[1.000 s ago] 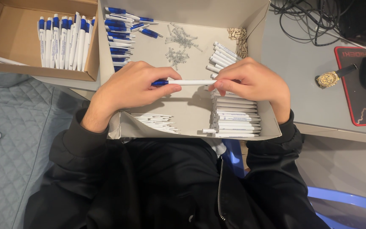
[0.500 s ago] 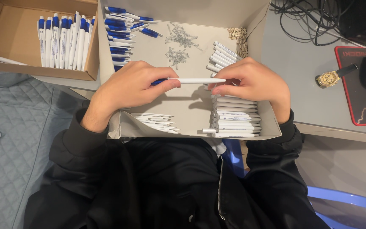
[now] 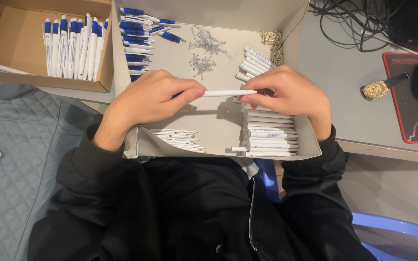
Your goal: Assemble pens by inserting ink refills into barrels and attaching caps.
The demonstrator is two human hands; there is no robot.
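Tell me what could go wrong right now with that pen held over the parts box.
Both hands, left hand and right hand, pinch the white pen barrel only at its ends; a slipped grip could drop it among the stacked white barrels. A nudge from the right wrist might topple that stack. The small springs lie loose in the open box and could scatter if it is jolted.

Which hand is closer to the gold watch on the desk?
The right hand. It sits just left of the gold watch in the picture; the left hand is farther away, across the white pen both hold.
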